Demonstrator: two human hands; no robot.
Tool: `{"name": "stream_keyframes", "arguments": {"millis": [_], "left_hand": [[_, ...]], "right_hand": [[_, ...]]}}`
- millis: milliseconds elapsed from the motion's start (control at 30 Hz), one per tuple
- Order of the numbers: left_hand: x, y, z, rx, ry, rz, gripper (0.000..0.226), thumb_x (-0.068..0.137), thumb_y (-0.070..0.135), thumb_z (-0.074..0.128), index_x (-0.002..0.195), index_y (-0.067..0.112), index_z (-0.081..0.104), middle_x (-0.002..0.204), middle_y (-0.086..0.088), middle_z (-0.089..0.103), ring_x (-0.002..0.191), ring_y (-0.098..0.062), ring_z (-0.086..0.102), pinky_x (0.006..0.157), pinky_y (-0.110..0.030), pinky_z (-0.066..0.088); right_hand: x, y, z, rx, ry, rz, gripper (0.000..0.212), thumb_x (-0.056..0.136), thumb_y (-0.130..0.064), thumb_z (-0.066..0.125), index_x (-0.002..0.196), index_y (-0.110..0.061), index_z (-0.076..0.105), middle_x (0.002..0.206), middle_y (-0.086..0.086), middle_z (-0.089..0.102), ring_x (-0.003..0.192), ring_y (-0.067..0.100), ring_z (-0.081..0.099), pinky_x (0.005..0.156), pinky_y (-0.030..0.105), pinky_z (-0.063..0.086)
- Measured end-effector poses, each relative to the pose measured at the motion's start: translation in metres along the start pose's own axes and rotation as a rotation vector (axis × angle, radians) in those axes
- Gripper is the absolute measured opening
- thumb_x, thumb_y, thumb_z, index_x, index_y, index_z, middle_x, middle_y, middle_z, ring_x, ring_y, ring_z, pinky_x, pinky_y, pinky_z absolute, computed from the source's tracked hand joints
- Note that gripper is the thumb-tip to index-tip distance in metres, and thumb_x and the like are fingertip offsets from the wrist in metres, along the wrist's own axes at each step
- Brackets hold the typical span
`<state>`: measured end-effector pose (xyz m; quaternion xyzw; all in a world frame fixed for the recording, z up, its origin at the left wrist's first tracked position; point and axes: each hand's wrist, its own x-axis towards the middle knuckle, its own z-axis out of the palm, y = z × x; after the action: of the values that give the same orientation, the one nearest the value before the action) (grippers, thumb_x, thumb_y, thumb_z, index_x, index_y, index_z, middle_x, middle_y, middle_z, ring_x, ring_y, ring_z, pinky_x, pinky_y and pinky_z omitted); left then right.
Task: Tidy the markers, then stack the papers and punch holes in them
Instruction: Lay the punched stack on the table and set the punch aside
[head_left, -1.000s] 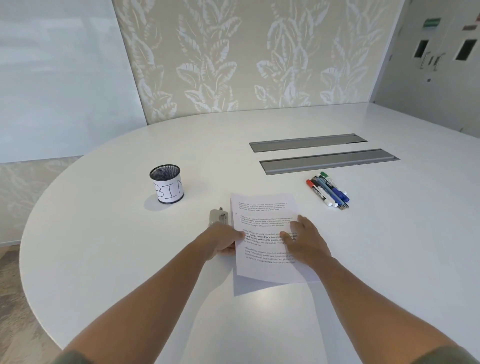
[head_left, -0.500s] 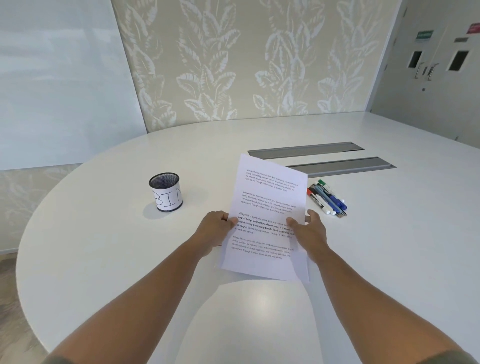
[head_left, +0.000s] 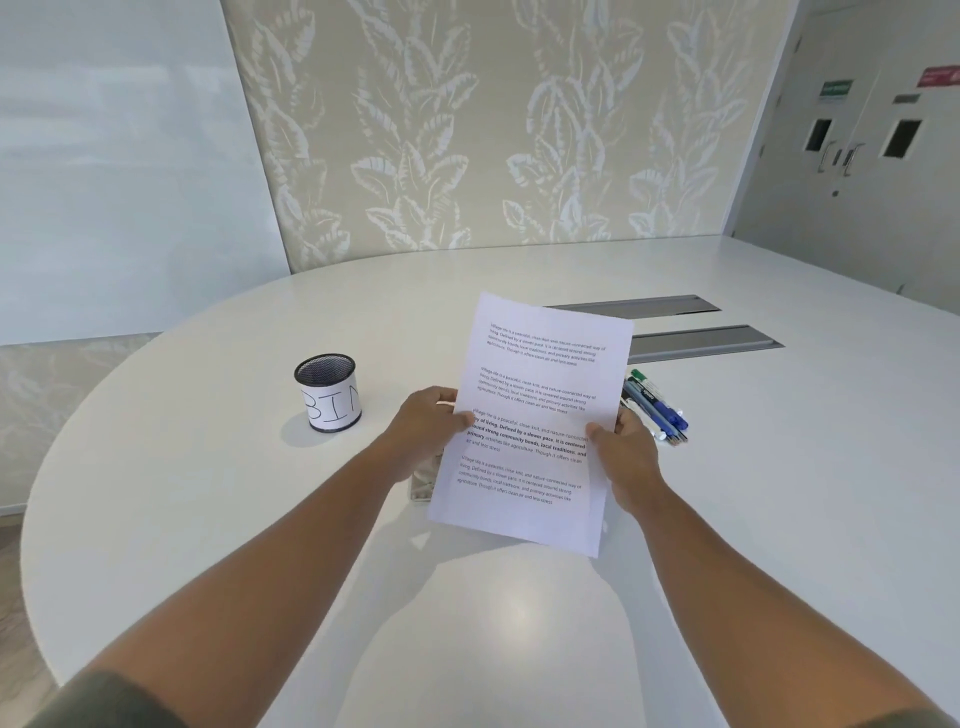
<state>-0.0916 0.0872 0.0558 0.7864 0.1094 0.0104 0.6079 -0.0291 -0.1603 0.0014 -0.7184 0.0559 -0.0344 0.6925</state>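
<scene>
Clearly, the papers (head_left: 535, 415) were up off the counter (head_left: 208, 519), held between my two hands and tilted back so the printed side faced the camera, with four short blocks of text readable as lines but too small for me to make out fully. My left hand (head_left: 426, 434) pinched the sheets at their left edge, thumb on the front and the other fingers curled behind, while my right hand (head_left: 626, 452) clamped the right edge the same way, thumb pressed onto the page. I could not tell how many sheets were in the stack, though a second edge showed at the lower right corner. Just below my left hand, partly hidden by the paper, a grey metallic thing (head_left: 423, 480) lay on the counter; it may have been the hole punch, but I could not be sure. To the right of the papers, the markers (head_left: 657, 408) lay together in a loose bunch on the counter, green and blue ones showing, their near ends hidden behind the page and my right hand. Off to the left stood a black mesh cup (head_left: 328, 391), upright, wrapped in a white label lettered "BIN". Behind the papers, two long grey slots (head_left: 706, 340) were set into the counter.
</scene>
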Motion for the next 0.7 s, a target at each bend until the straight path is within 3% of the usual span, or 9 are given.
{"name": "stream_keyframes", "arguments": {"millis": [100,233,333,400,533,633,700], "left_hand": [[0.004,0.015,0.003,0.076,0.021,0.078,0.011,0.094,0.014,0.061,0.099,0.021,0.068,0.091,0.005,0.074,0.083,-0.017,0.068,0.063,-0.025,0.049],[0.011,0.031,0.011,0.134,0.183,0.184,0.014,0.094,0.019,0.057,0.102,0.015,0.067,0.091,-0.004,0.073,0.084,-0.025,0.068,0.078,-0.039,0.055],[0.015,0.036,0.019,0.154,0.286,0.274,0.010,0.095,0.022,0.055,0.095,0.015,0.062,0.067,0.005,0.051,0.063,-0.018,0.050,0.061,-0.032,0.043],[0.017,0.032,0.023,0.144,0.320,0.293,0.009,0.095,0.022,0.055,0.094,0.015,0.060,0.064,0.007,0.045,0.059,-0.016,0.044,0.057,-0.028,0.038],[0.010,0.014,0.030,0.209,0.289,0.260,0.009,0.094,0.021,0.055,0.099,0.020,0.062,0.078,0.005,0.063,0.071,-0.018,0.056,0.062,-0.029,0.044],[0.001,-0.008,0.036,0.371,0.157,0.158,0.026,0.090,0.018,0.053,0.113,0.021,0.066,0.107,0.001,0.070,0.094,-0.022,0.062,0.080,-0.032,0.049],[-0.003,-0.020,0.038,0.449,0.107,0.091,0.032,0.089,0.016,0.051,0.116,0.024,0.067,0.115,0.002,0.069,0.103,-0.024,0.062,0.091,-0.035,0.050]], "right_hand": [[0.001,-0.017,0.005,-0.013,0.027,-0.121,0.019,0.089,-0.008,0.057,0.097,-0.025,0.060,0.090,-0.010,0.069,0.081,0.009,0.065,0.063,0.023,0.048],[0.003,-0.048,0.015,-0.090,0.115,-0.305,0.014,0.090,-0.011,0.053,0.093,-0.025,0.052,0.080,-0.011,0.060,0.071,0.002,0.056,0.055,0.015,0.040],[0.002,-0.064,0.019,-0.097,0.160,-0.410,0.022,0.089,-0.010,0.052,0.083,-0.031,0.048,0.075,-0.012,0.059,0.064,-0.004,0.055,0.050,0.006,0.039],[0.002,-0.066,0.019,-0.104,0.174,-0.437,0.021,0.088,-0.010,0.051,0.086,-0.030,0.048,0.073,-0.013,0.059,0.063,-0.008,0.055,0.050,0.004,0.039],[-0.002,-0.042,0.013,-0.226,0.102,-0.395,0.017,0.089,-0.007,0.051,0.098,-0.022,0.047,0.083,-0.012,0.060,0.074,-0.002,0.058,0.054,0.008,0.040],[-0.006,-0.006,0.004,-0.366,0.013,-0.278,0.021,0.090,-0.008,0.050,0.107,-0.020,0.051,0.094,-0.004,0.064,0.085,0.017,0.060,0.062,0.025,0.042],[-0.009,0.013,-0.002,-0.450,-0.023,-0.200,0.019,0.090,-0.010,0.048,0.107,-0.018,0.050,0.093,-0.001,0.062,0.085,0.022,0.060,0.062,0.029,0.043]]}}
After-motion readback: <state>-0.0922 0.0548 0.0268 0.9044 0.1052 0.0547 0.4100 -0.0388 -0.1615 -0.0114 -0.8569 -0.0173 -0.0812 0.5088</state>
